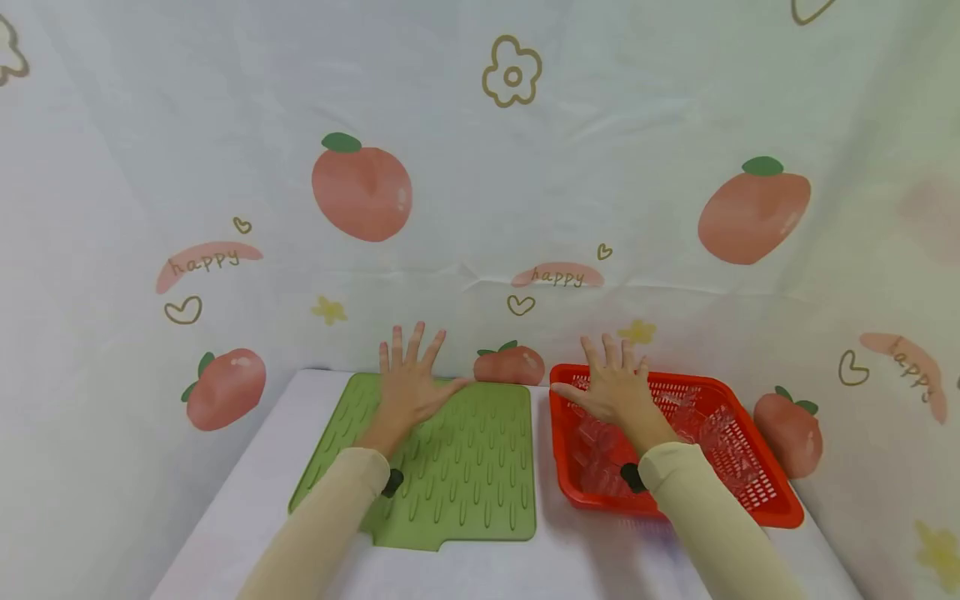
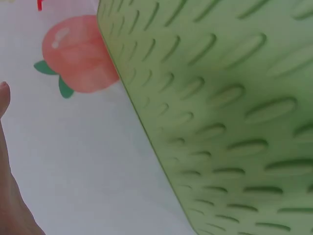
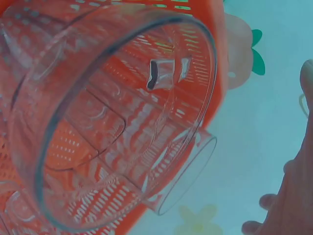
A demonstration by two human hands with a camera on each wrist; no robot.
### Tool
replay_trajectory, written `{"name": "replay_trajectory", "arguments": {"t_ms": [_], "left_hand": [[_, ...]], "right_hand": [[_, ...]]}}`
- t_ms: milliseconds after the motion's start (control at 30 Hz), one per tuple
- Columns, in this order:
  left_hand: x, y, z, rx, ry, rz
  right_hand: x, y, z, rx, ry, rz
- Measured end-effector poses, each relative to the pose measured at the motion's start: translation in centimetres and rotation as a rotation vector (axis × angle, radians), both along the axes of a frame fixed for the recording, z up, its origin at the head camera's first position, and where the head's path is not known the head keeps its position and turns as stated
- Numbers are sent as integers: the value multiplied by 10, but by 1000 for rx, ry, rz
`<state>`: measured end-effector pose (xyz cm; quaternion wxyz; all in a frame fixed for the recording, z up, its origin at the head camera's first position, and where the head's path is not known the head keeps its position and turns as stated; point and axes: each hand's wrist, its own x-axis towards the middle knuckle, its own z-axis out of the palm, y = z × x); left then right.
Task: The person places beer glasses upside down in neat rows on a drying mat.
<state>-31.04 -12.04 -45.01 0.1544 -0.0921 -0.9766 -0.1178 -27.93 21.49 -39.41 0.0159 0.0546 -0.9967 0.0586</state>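
Observation:
My left hand (image 1: 408,387) is held over the green ribbed mat (image 1: 480,467), fingers spread and straight, holding nothing. In the left wrist view the mat's raised ridges fill the right side, and part of the left hand (image 2: 12,196) shows at the left edge. My right hand (image 1: 617,390), also spread with nothing in it, is over the red plastic basket (image 1: 783,517). Clear, transparent vessels lie inside the basket. The right wrist view shows a large clear cup (image 3: 41,196) with a round rim close up, and the right hand (image 3: 293,186) at the right edge.
Mat and basket stand side by side on a white-covered table (image 1: 247,500), the basket to the right. Behind them hangs a white cloth (image 1: 465,183) printed with peaches, hearts and flowers. It also closes in both sides.

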Motion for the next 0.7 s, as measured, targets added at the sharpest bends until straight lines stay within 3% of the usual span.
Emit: {"name": "replay_trajectory", "arguments": {"t_ms": [367, 500, 700], "left_hand": [[2, -40, -10, 54, -21, 56], [4, -53, -17, 111, -63, 79], [5, -74, -36, 121, -111, 116]], "right_hand": [[5, 14, 2, -47, -32, 18], [5, 23, -3, -62, -65, 1], [4, 34, -5, -44, -124, -17]]}}
